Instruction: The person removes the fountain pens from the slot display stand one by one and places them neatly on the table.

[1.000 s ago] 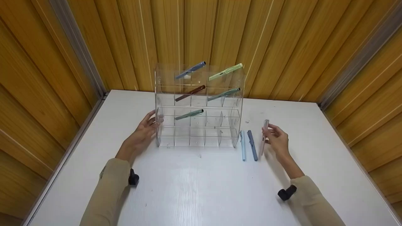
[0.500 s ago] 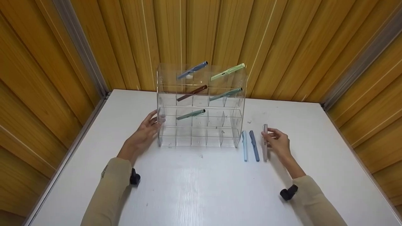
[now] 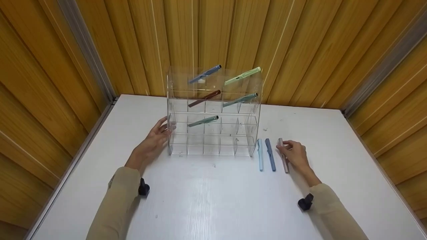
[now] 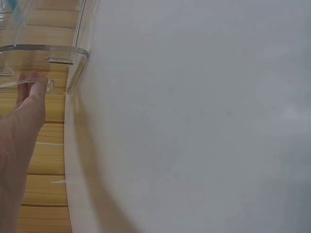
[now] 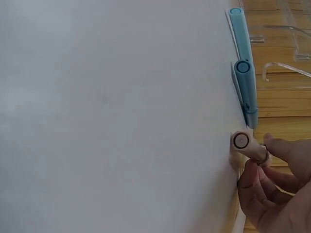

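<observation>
A clear acrylic pen rack [image 3: 212,150] stands on the white table with several pens slanted in it. My left hand [image 3: 154,141] holds the rack's left side, its fingertips showing through the clear panel; in the left wrist view that hand [image 4: 24,114] is at the lower edge. To the right of the rack, my right hand [image 3: 295,154] pinches a pale pinkish pen [image 3: 285,164] between thumb and fingers, close over the table. Beside it lie a dark blue pen [image 3: 270,155] and a light blue pen [image 3: 260,156]. The right wrist view shows the pinkish pen [image 5: 248,144] end-on.
In the rack are a blue pen [image 3: 205,74], a light green pen [image 3: 243,76], a dark red pen [image 3: 204,98], a teal pen [image 3: 241,99] and a green pen [image 3: 203,121]. Wood-look panels [image 3: 213,33] rise behind the table [image 3: 206,200].
My right hand has brought the pinkish pen down and nearer, and its lower end has swung right, roughly alongside the two blue pens. The left hand stays at the rack.
</observation>
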`<state>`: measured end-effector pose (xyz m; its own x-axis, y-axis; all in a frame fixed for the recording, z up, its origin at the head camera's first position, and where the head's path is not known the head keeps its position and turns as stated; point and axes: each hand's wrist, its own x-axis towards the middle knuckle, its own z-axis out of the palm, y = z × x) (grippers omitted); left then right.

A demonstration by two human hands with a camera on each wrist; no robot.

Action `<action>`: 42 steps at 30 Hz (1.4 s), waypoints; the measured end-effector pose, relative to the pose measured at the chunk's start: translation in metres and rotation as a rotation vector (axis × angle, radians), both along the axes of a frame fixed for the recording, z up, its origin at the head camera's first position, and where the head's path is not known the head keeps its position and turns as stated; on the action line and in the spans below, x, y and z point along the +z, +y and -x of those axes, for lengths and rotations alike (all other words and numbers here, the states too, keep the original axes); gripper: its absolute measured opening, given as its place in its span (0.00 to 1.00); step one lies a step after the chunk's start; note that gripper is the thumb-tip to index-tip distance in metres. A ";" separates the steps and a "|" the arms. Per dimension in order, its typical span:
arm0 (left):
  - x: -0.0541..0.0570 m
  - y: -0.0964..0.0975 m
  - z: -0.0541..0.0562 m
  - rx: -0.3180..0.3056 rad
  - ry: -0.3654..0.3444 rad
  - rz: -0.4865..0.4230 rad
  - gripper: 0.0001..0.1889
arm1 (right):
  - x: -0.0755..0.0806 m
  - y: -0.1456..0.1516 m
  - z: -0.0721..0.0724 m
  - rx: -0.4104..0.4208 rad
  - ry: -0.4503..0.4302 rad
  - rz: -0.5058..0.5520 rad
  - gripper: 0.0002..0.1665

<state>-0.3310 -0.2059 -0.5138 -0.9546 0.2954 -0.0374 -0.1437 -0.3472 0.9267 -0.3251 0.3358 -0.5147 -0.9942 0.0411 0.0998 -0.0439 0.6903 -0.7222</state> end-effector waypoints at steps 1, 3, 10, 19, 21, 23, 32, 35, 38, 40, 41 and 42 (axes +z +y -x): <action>0.000 0.000 0.000 -0.004 0.013 0.009 0.40 | 0.000 0.000 0.001 -0.001 0.006 -0.019 0.26; 0.001 -0.001 0.000 -0.010 0.028 0.031 0.40 | 0.000 -0.001 0.004 0.005 0.011 -0.051 0.26; 0.002 -0.001 0.000 0.003 0.015 0.041 0.40 | 0.001 -0.007 0.010 0.014 -0.027 -0.110 0.26; 0.000 0.001 -0.001 0.010 -0.012 0.010 0.40 | 0.003 -0.010 0.013 0.024 -0.062 -0.131 0.26; 0.000 0.000 0.000 0.011 -0.012 0.009 0.41 | 0.004 -0.009 0.013 0.031 -0.067 -0.129 0.26; 0.000 0.000 0.001 0.010 -0.004 0.011 0.41 | 0.004 -0.009 0.013 0.040 -0.073 -0.125 0.27; -0.001 0.000 0.001 0.015 -0.022 0.019 0.40 | 0.010 -0.008 0.007 0.043 -0.025 -0.169 0.27; 0.000 0.001 0.000 0.021 -0.026 -0.008 0.40 | 0.017 -0.007 0.001 0.055 0.006 -0.180 0.24; 0.002 0.003 0.000 0.038 -0.038 -0.027 0.38 | 0.025 -0.009 -0.005 0.069 0.043 -0.180 0.22; 0.004 0.004 0.000 0.041 -0.041 -0.021 0.36 | 0.032 -0.013 -0.009 0.080 0.059 -0.179 0.21; 0.005 0.005 0.001 0.040 -0.045 -0.008 0.35 | 0.035 -0.016 -0.011 0.087 0.069 -0.178 0.20; 0.007 0.006 0.002 0.037 -0.044 0.006 0.34 | 0.038 -0.019 -0.012 0.093 0.075 -0.175 0.20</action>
<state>-0.3327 -0.2002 -0.5072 -0.9624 0.2594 -0.0810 -0.1712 -0.3474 0.9220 -0.3127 0.3169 -0.4764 -0.9824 -0.0747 0.1712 -0.1623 0.7953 -0.5841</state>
